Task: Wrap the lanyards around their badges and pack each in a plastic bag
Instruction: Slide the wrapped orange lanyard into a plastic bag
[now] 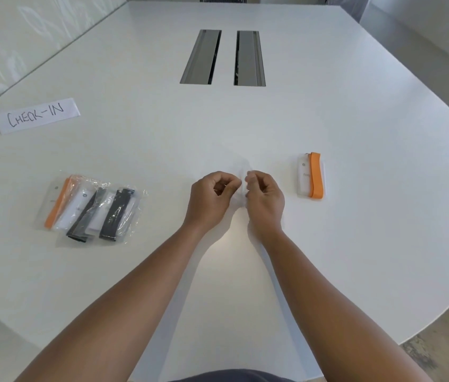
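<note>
Over the middle of the white table (245, 128), my left hand (212, 199) and my right hand (263, 199) both pinch a clear plastic bag (243, 175) between them; the bag is thin and hard to make out. A white badge wrapped with an orange lanyard (311, 175) lies bare on the table to the right of my right hand. At the left sit three bagged badges (91, 210), one with an orange lanyard and two with black lanyards, overlapping each other.
A paper sign reading CHECK-IN (36, 115) stands at the far left. Two grey cable hatches (223, 57) are set into the table's far middle. The rounded table edge curves along the right and the near side.
</note>
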`<state>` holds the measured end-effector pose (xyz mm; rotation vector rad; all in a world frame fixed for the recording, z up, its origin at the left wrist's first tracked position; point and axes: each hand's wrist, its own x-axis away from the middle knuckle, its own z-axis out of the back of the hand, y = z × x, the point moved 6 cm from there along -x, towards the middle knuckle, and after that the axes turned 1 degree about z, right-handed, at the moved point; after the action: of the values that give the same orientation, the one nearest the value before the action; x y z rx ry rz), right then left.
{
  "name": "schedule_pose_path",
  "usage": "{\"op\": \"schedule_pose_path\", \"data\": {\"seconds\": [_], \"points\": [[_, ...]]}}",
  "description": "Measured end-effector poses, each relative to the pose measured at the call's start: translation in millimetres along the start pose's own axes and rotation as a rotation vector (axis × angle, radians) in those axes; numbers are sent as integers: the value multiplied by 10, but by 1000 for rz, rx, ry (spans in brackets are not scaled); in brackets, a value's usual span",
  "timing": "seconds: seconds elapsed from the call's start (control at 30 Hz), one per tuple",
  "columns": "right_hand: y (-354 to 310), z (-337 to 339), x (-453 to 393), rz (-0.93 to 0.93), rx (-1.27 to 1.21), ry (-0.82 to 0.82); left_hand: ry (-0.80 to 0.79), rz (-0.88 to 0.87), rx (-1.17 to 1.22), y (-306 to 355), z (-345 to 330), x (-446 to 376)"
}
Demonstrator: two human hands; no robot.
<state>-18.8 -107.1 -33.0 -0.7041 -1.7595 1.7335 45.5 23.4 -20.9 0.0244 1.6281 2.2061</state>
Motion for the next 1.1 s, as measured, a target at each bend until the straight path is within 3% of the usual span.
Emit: {"op": "schedule_pose_path", "data": {"seconds": [0.13, 0.27, 0.5, 0.63, 0.87, 1.1], "points": [[-153, 27, 39, 218, 98, 86, 78, -18, 10, 48, 36, 39], [-157, -102, 58, 366, 267, -67, 101, -50, -14, 79, 27, 63], [-137, -200, -78, 325, 342, -296, 143, -207, -154, 162, 97, 15], [-173, -147, -211, 262, 350, -340, 50, -375, -307, 279, 156, -90], [-292, -138, -371, 211, 435, -447, -331, -487, -766, 468, 8, -383], [-448, -67, -447, 162, 380, -502, -402, -536, -878, 562, -114, -568]]}}
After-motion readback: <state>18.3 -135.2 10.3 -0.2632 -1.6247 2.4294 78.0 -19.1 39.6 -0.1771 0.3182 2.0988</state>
